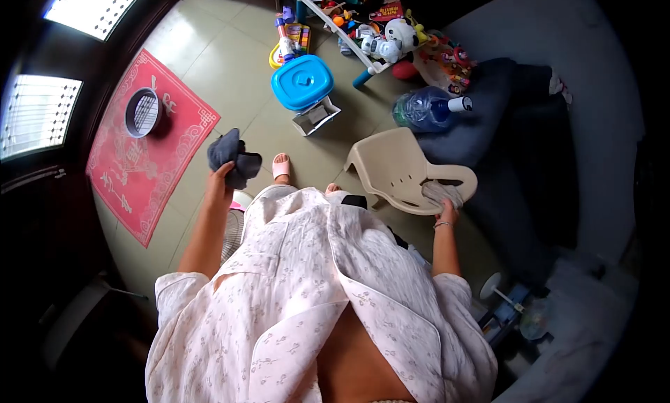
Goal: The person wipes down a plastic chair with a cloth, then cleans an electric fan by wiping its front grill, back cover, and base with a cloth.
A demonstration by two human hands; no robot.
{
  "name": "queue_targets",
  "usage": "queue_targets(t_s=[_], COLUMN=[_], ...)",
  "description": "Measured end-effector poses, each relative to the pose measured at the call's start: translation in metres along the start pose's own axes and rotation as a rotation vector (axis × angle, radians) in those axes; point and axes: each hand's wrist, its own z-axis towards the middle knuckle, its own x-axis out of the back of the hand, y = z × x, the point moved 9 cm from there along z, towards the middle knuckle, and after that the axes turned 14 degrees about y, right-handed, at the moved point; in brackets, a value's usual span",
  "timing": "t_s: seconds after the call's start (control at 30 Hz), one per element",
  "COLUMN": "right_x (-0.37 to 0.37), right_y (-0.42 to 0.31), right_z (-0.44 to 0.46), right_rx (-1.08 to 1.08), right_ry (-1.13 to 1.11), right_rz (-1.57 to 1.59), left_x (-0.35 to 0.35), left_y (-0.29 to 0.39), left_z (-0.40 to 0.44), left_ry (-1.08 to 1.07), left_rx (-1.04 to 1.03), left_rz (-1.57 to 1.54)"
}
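Bunched dark grey cloth (234, 157) hangs from my left hand (222, 176), whose fingers are closed on it above the tiled floor. My right hand (447, 211) grips a light grey cloth (440, 193) at the armrest of a small beige plastic chair (394, 167). The cloth lies against the inner side of that armrest. Part of the right fingers is hidden by the cloth.
A red mat (150, 159) with a round basket (144, 113) lies at left. Ahead are a blue-lidded box (303, 82), a white-framed rack (342, 34) of toys and a large plastic bottle (426, 110). A dark sofa (481, 113) stands at right.
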Motion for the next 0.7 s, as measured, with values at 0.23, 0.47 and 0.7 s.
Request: queue_targets(t_s=[0.23,0.47,0.7], right_x=[-0.025,-0.046,-0.044], right_y=[-0.038,0.005,-0.016], right_z=[0.025,0.087,0.120], right_rx=[0.057,0.050,0.691], right_ry=[-0.381,-0.764,-0.525], right_rz=[0.126,-0.190,-1.067], left_x=[0.045,0.028,0.056], left_y=[-0.063,-0.141,-0.142], left_z=[-0.065,-0.143,-0.181], left_ry=[0.199,0.294,0.380], left_rx=[-0.019,0.133,-0.014], left_rz=[-0.206,-0.328,-0.354])
